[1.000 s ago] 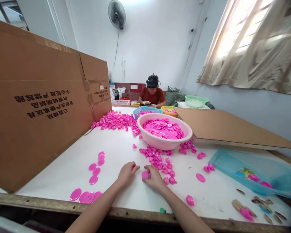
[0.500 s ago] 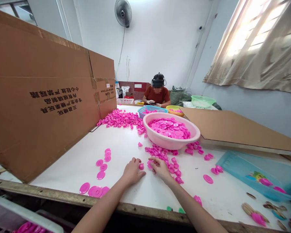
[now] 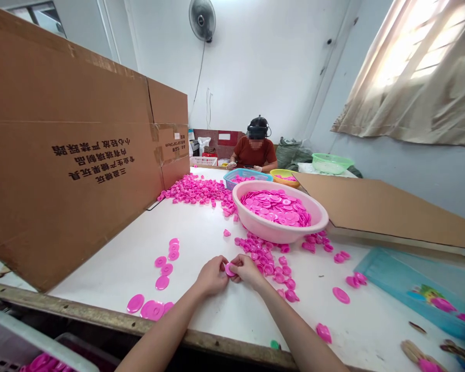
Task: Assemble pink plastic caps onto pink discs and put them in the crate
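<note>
My left hand (image 3: 212,276) and my right hand (image 3: 248,270) meet just above the white table (image 3: 201,227), both pinched on one small pink plastic piece (image 3: 230,269) held between their fingertips. Right of my hands lies a scatter of small pink caps (image 3: 269,261). Flat pink discs (image 3: 163,271) lie to the left, near the table's front edge. Behind stands a pink basin (image 3: 279,230) filled with pink discs.
A tall cardboard sheet (image 3: 70,150) stands along the left. Another cardboard sheet (image 3: 387,209) lies at the right, with a blue tray (image 3: 411,289) in front of it. A person in a red shirt (image 3: 256,151) works at the far end beside a blue basket (image 3: 247,176).
My hands have come together off the table and now pinch one pink piece between them. The view has shifted slightly right.
</note>
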Demonstrator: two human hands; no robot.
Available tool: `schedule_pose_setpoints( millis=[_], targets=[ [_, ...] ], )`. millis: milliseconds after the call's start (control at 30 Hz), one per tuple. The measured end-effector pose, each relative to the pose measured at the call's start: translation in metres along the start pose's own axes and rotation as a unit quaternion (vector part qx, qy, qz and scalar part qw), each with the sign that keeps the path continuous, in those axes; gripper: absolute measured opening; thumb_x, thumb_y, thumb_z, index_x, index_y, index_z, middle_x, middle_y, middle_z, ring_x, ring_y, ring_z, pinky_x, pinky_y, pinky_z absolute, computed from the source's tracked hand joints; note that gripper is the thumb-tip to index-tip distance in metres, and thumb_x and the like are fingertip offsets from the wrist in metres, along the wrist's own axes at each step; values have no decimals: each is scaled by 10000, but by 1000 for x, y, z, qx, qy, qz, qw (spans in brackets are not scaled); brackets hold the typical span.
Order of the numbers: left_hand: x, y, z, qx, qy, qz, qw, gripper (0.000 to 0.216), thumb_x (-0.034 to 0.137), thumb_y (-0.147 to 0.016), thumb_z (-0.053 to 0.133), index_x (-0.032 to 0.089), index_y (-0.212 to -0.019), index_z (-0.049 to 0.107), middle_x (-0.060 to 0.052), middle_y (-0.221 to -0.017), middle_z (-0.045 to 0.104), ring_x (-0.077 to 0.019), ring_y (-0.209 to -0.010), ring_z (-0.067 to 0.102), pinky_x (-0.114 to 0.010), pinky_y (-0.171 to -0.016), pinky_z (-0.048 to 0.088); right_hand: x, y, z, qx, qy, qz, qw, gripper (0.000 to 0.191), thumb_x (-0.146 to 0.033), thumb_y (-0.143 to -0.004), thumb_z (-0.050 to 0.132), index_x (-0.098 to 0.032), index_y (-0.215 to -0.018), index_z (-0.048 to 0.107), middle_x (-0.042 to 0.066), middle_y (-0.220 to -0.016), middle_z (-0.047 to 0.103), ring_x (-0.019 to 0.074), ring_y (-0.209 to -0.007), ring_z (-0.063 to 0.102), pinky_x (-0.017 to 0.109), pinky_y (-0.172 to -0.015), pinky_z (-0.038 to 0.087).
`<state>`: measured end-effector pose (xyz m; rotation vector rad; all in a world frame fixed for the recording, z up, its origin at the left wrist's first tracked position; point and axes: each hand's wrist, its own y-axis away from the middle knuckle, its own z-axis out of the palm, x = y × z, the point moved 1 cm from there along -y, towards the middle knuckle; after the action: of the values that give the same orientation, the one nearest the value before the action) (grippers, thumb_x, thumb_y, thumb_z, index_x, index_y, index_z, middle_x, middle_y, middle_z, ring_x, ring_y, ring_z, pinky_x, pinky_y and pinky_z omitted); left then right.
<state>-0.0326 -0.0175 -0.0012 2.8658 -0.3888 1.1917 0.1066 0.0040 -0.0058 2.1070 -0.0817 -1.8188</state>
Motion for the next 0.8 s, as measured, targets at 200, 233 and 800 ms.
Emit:
schedule_pose_setpoints(
  millis=[200, 233, 800],
  targets=[
    [2, -15, 2, 145, -14, -125, 982, 243, 321, -776, 392, 217, -987, 455, -21, -885, 542, -158, -828, 486, -292, -737, 355, 8, 17, 19, -3, -39, -5, 999, 176, -143, -664, 594, -148, -669, 417, -8, -511, 568, 140, -446, 585, 199, -382, 458],
    [3, -15, 3, 154, -48, -136, 978, 249, 348, -785, 377, 221, -979, 465, -31, -926, 534, -182, -882, 466, -318, -766, 340, 8, 19, 22, 0, -44, -5, 999, 174, -141, -659, 598, -145, -664, 425, -9, -503, 566, 140, -446, 586, 199, -388, 461],
    [21, -9, 7, 115, -162, -136, 971, 297, 297, -843, 247, 228, -1001, 489, -55, -938, 572, -222, -948, 438, -360, -796, 283, 2, 9, 9, -153, 28, 65, 986, 147, -138, -712, 562, -136, -782, 433, 2, -463, 580, 137, -446, 593, 189, -413, 471]
  ],
)
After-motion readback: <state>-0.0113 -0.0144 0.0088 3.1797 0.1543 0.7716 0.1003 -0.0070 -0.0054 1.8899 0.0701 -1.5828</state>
